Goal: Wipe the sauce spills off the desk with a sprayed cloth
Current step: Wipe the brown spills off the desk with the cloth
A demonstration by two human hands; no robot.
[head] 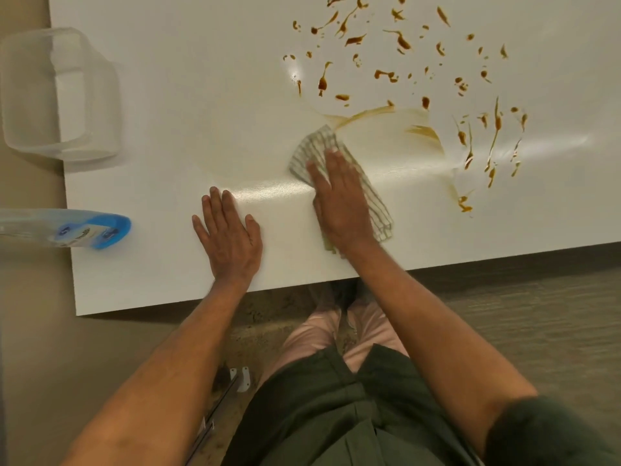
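While the left hand [228,237] lies flat with fingers spread on the white desk [201,95] near its front edge, the right hand [339,203] presses a striped cloth [311,148] with straight fingers. Brown sauce spills [400,42] and smears lie beyond, toward the far right. A spray bottle [84,228] overhangs the left edge; a clear container [57,92] sits at the far left corner.

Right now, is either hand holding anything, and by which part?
Neither grips anything. The right hand presses flat on the striped cloth's middle; the left hand lies flat on the desk.
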